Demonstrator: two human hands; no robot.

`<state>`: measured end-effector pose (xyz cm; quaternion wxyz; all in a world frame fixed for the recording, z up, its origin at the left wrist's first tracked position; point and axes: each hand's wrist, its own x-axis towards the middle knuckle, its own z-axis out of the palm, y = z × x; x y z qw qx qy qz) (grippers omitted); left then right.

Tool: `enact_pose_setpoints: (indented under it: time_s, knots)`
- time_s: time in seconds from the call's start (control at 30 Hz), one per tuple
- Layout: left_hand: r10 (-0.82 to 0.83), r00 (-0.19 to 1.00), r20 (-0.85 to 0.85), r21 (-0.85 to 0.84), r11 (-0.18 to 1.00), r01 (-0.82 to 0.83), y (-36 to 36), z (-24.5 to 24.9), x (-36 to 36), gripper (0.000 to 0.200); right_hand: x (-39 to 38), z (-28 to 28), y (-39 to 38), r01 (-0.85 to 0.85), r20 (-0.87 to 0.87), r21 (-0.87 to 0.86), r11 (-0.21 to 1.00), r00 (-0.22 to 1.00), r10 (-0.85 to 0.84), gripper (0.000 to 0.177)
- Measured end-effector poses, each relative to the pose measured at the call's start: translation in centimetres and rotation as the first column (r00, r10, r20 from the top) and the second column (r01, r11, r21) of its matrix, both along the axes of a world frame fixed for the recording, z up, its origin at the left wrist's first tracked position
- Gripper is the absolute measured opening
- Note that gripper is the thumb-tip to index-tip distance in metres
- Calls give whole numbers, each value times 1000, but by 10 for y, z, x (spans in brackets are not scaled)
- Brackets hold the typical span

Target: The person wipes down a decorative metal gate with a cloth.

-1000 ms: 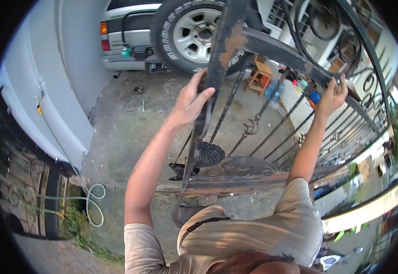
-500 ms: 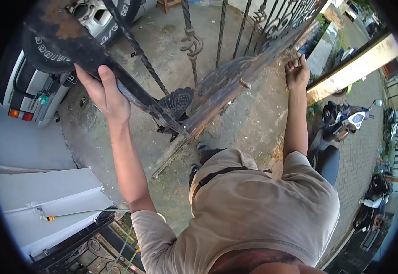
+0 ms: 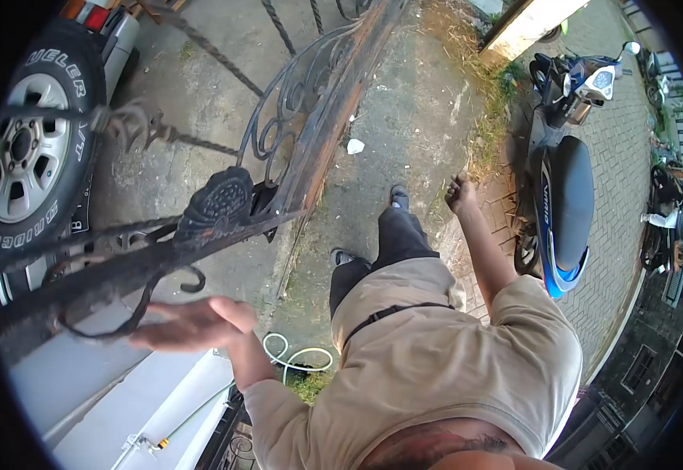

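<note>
- Left hand (image 3: 193, 325): grip wide open, fingers spread, holding nothing. Its fingertips lie just beside a scroll of the rusty iron gate (image 3: 319, 133); I cannot tell if they touch.
- Right hand (image 3: 460, 192): grip curled loosely shut on nothing, in the air near the scooter (image 3: 565, 196).
- The gate lies above and left of the left hand, its frame bar running from lower left to upper right. The left hand is far nearer; the right is well apart.
- Half a second ago both hands clasped the gate; now both are off it.
</note>
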<state>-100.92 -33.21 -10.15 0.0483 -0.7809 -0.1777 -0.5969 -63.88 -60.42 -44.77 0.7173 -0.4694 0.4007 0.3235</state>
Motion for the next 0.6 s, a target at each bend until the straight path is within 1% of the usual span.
enact_pose_setpoints:
  time_s: [0.03,0.07,0.1,0.13,0.17,0.2,0.23,0.27,0.3,0.33,0.37,0.4,0.47,0.5,0.53,0.57,0.6]
  knots:
    - [-2,1000,-16,2,1000,2,-6,-21,5,77,10,-40,6,-177,-3,-75,981,984,178,15]
    - [-68,994,-86,121,990,78,-11,-48,11,70,21,-80,16,-349,-15,-146,926,936,351,15]
    - [-124,979,-160,235,959,159,-16,-77,20,64,30,-115,28,-506,-14,-218,835,857,515,18]
    - [-165,958,-233,340,910,240,-20,-103,31,59,36,-151,40,-641,-22,-291,710,746,665,21]
    - [-297,882,-366,31,943,331,-34,-128,40,49,39,-184,56,-729,-25,-416,544,607,794,24]
    - [-450,779,-437,-293,890,349,-51,-155,51,40,44,-229,66,-774,-58,-530,347,442,895,27]
    - [-561,670,-485,-518,802,297,-62,-186,63,35,50,-289,77,-842,-192,-539,29,156,969,28]
    - [-678,551,-487,-709,675,203,-68,-219,78,30,57,-353,85,-815,-320,-503,-290,-136,938,29]
    - [-677,548,-492,-719,670,182,-71,-252,93,30,62,-382,97,-821,-325,-484,-303,-152,933,29]
    - [-759,351,-548,-794,604,66,-72,-285,104,32,60,-402,118,-674,-282,-586,-451,-352,892,30]
    - [-825,138,-549,-836,544,-71,-72,-315,109,33,53,-420,140,-491,-253,-682,-542,-537,805,32]
    - [-825,127,-551,-835,543,-94,-72,-346,108,33,51,-428,166,-506,-241,-669,-545,-546,803,32]
    - [-807,-8,-590,-778,572,-260,-81,-403,98,33,55,-434,217,-659,-213,-581,-478,-444,870,38]
    - [-795,-16,-607,-753,581,-308,-84,-424,94,32,52,-454,233,-662,-208,-567,-491,-462,862,38]
    - [-797,-19,-603,-749,574,-330,-89,-443,88,32,46,-474,247,-693,-183,-580,-429,-403,897,40]
    - [-822,14,-570,-764,523,-377,-95,-460,81,32,40,-491,256,-719,-158,-592,-364,-339,927,43]
    - [-840,52,-540,-774,472,-421,-97,-472,80,31,36,-507,263,-726,-150,-579,-372,-353,924,43]
